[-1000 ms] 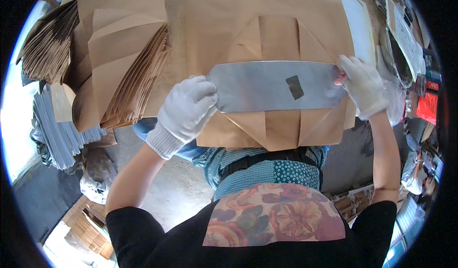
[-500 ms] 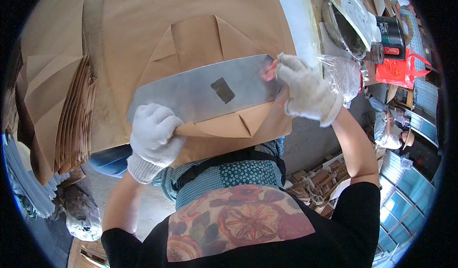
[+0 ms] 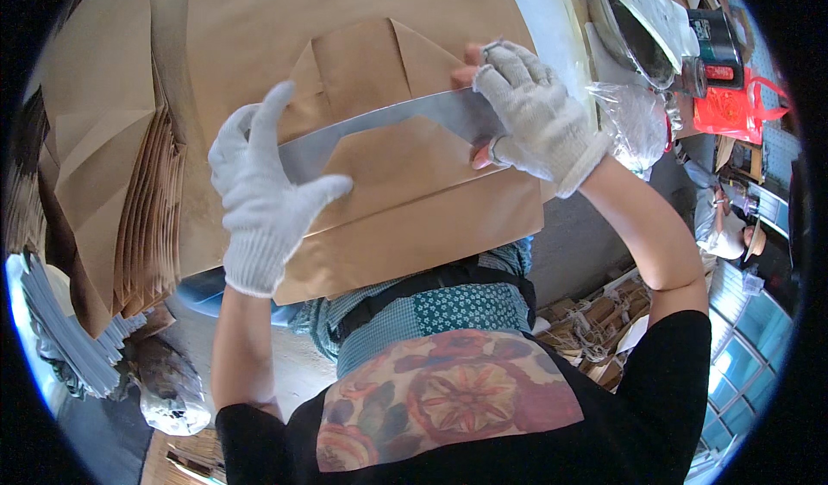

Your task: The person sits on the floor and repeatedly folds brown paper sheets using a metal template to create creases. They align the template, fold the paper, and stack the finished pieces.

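A piece of folded brown kraft paper (image 3: 431,213) lies in front of me at the table's near edge. Across it rests a grey metal sheet (image 3: 470,116), with a near paper flap folded up over much of it. My left hand (image 3: 259,183), in a white knit glove, is raised over the sheet's left end, fingers and thumb spread, holding nothing. On the sheet's right end lies my right hand (image 3: 539,110), in a white glove with bare fingertips. Its fingers reach past the far edge and its thumb is apart from them, by the flap's right side.
A stack of folded brown paper (image 3: 129,200) stands at the left. At the right are a metal basin (image 3: 625,32), a dark can (image 3: 716,45), a clear plastic bag (image 3: 630,127) and a red bag (image 3: 729,110). A person (image 3: 724,230) in a hat is farther right.
The near paper flap has come up over the metal sheet, covering its dark patch. My left hand has let go, lifted and spread; my right hand has flattened onto the sheet's right end.
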### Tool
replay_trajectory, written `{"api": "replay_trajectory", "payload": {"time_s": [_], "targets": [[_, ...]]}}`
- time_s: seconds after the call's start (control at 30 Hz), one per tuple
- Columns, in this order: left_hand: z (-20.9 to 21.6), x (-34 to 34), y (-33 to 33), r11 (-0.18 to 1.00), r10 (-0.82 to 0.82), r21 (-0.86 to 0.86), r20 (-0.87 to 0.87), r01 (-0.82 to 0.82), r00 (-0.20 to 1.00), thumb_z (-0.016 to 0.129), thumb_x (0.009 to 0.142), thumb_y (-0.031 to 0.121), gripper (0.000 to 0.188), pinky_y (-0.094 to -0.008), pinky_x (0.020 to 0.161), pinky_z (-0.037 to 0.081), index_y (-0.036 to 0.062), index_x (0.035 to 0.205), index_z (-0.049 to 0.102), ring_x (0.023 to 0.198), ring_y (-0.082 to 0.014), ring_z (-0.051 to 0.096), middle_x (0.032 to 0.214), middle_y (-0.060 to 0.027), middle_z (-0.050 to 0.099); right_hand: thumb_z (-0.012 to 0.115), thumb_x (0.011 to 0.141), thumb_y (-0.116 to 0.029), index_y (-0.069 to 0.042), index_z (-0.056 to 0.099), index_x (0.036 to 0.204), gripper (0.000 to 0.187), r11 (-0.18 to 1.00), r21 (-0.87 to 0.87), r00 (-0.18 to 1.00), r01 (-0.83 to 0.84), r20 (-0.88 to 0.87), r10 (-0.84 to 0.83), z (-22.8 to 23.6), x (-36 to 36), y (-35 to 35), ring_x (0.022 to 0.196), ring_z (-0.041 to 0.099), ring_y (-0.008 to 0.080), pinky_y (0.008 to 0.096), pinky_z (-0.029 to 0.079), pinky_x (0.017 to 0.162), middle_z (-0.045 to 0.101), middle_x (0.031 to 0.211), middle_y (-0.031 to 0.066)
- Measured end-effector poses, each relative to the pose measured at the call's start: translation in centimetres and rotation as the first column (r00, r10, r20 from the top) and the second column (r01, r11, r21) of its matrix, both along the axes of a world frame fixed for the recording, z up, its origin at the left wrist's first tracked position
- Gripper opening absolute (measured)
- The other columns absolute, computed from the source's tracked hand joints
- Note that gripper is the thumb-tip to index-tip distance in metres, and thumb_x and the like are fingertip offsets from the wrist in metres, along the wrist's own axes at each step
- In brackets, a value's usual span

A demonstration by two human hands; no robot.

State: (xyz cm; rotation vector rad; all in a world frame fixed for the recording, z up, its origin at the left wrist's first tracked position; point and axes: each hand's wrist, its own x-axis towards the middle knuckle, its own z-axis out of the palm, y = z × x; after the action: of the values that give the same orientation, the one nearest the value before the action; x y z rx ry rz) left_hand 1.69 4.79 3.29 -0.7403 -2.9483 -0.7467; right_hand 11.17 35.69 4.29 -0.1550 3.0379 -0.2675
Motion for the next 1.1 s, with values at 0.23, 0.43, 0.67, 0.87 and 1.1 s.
{"api": "replay_trajectory", "payload": {"time_s": [0.23, 0.43, 0.67, 0.87, 1.1], "targets": [[-0.9, -2.2, 0.9, 0.998, -0.03, 0.059, 0.3, 0.012, 0.953, 0.094, 0.07, 0.019, 0.045, -0.0426, 0.099, 0.05, 0.0161, 0.113, 0.082, 0.108, -0.0307, 0.061, 0.105, -0.0088, 0.067, 0.103, 0.057, -0.035, -0.024, 0.052, 0.161, 0.117, 0.991, -0.027, 0.984, 0.129, 0.128, -0.124, -0.2, -0.8, 0.5, 0.164, 0.026, 0.0413, 0.0481, 0.026, 0.134, 0.031, 0.177, 0.0182], [-1.9, -0.2, 1.1, 0.978, -0.076, 0.209, 0.222, 0.029, 0.972, 0.078, 0.072, -0.009, 0.037, -0.0388, 0.097, 0.052, 0.0126, 0.101, 0.086, 0.104, -0.0273, 0.06, 0.1, -0.0087, 0.065, 0.094, 0.069, -0.03, -0.024, 0.068, 0.147, 0.082, 0.98, -0.165, 0.994, 0.109, 0.012, -0.108, -1.5, 2.4, 0.3, 0.159, 0.038, 0.0372, 0.0521, 0.031, 0.131, 0.048, 0.169, 0.0055], [0.3, 1.5, 1.2, 0.94, -0.334, 0.163, 0.269, 0.299, 0.903, 0.077, 0.07, 0.005, 0.03, -0.0413, 0.1, 0.051, 0.0137, 0.098, 0.085, 0.11, -0.0314, 0.062, 0.108, -0.0109, 0.069, 0.082, 0.088, -0.025, -0.022, 0.075, 0.138, 0.051, 0.997, -0.079, 0.991, 0.017, -0.132, -0.028, -2.8, 3.3, -0.6, 0.151, 0.051, 0.0325, 0.0559, 0.031, 0.13, 0.064, 0.155, 0.0059], [-0.7, 0.8, 0.9, 0.898, -0.397, 0.263, 0.137, 0.353, 0.908, 0.08, 0.079, 0.018, 0.029, -0.0475, 0.093, 0.053, 0.0131, 0.108, 0.078, 0.105, -0.0338, 0.066, 0.108, -0.0107, 0.07, 0.074, 0.094, -0.022, -0.018, 0.078, 0.132, 0.039, 0.941, -0.31, 0.96, -0.136, -0.275, 0.049, -3.0, -1.5, -6.3, 0.142, 0.061, 0.031, 0.0524, 0.036, 0.128, 0.075, 0.138, 0.0085], [-3.2, 2.6, 2.4, 0.98, -0.181, -0.116, -0.203, 0.16, 0.962, 0.078, 0.086, 0.024, 0.05, -0.0519, 0.101, 0.047, 0.0064, 0.132, 0.068, 0.114, -0.0375, 0.061, 0.123, -0.0146, 0.065, 0.071, 0.096, -0.027, -0.016, 0.076, 0.135, 0.041, 0.956, -0.291, 0.948, -0.044, -0.314, -0.052, -4.3, -2.1, -8.6, 0.146, 0.057, 0.0305, 0.0498, 0.036, 0.129, 0.069, 0.149, 0.0086]]}}
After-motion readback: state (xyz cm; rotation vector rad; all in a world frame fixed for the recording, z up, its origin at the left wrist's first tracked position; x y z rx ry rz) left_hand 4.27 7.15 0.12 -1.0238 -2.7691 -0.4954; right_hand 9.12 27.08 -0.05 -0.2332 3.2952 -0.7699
